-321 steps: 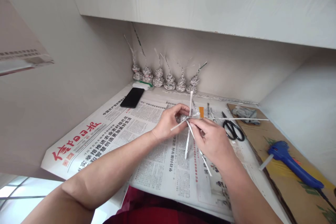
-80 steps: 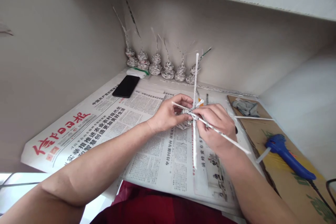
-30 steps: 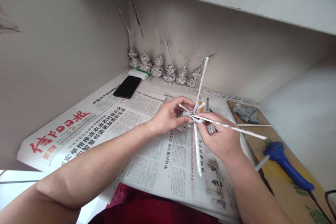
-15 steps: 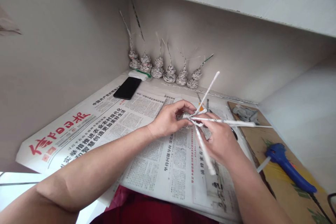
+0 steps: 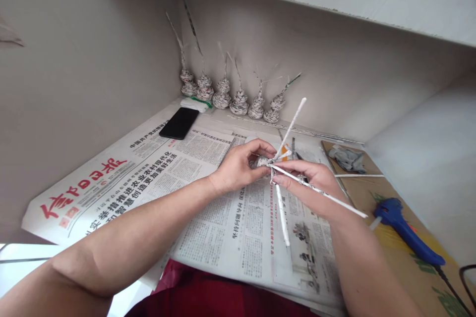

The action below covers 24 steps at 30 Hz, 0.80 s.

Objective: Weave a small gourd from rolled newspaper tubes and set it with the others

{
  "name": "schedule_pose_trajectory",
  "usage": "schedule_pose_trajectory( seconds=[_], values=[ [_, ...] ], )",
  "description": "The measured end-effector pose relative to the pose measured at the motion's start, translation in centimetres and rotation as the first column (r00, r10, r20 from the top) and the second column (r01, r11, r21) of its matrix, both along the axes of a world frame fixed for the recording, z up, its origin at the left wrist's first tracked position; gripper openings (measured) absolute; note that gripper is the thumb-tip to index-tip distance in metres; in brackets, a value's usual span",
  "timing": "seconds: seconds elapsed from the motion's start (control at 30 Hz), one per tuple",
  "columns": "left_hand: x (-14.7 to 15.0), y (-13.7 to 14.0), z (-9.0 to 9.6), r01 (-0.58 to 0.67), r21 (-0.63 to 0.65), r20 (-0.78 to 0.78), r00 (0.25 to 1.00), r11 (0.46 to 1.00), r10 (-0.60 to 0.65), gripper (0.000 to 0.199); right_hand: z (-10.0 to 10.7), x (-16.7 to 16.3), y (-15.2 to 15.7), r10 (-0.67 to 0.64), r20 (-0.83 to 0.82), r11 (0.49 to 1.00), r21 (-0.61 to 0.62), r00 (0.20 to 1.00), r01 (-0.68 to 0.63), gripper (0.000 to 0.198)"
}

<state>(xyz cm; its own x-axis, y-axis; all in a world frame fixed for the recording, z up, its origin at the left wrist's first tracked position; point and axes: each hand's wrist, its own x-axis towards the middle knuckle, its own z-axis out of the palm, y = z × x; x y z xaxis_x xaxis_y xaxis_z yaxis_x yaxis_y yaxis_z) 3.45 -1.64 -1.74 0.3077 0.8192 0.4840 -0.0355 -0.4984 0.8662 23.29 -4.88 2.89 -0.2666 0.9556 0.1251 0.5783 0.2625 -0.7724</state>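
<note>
My left hand (image 5: pixel 247 162) is wrapped round a small woven newspaper piece (image 5: pixel 262 161), whose body is mostly hidden by the fingers. Several rolled paper sticks (image 5: pixel 292 127) spread out from its right end: one points up, one down towards me, one to the right across my right hand. My right hand (image 5: pixel 310 178) is closed at the base of these sticks, thumb below and fingers above, pinching a paper stick (image 5: pixel 297 178). Both hands work above newspaper sheets (image 5: pixel 208 223).
Several gourd-shaped woven paper pieces (image 5: pixel 240 104) line the back wall. A black phone (image 5: pixel 179 123) lies left of centre, beside a white packet (image 5: pixel 196 104). On the cardboard (image 5: pixel 394 257) at right are a blue glue gun (image 5: pixel 409 233) and a crumpled grey cloth (image 5: pixel 347 158).
My right hand has shifted, its thumb now closer to the woven piece. The right-hand stick has swung to point down and right, and the lower stick hangs more upright.
</note>
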Motion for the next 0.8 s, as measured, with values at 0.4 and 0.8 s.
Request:
schedule_pose_trajectory(
  seconds=[0.4, 0.8],
  values=[
    [-0.2, -0.2, 0.5, 0.029, -0.019, -0.026, 0.999, 0.999, -0.030, 0.032, -0.8, -0.3, 0.4, -0.028, -0.140, 0.999, 0.026, 0.990, 0.032, 0.018],
    [-0.4, -0.1, 0.5, 0.057, -0.026, -0.029, 0.998, 0.998, -0.058, 0.033, -1.3, -0.5, 0.7, -0.024, -0.249, 0.999, -0.044, 0.968, 0.014, 0.026]
  ],
)
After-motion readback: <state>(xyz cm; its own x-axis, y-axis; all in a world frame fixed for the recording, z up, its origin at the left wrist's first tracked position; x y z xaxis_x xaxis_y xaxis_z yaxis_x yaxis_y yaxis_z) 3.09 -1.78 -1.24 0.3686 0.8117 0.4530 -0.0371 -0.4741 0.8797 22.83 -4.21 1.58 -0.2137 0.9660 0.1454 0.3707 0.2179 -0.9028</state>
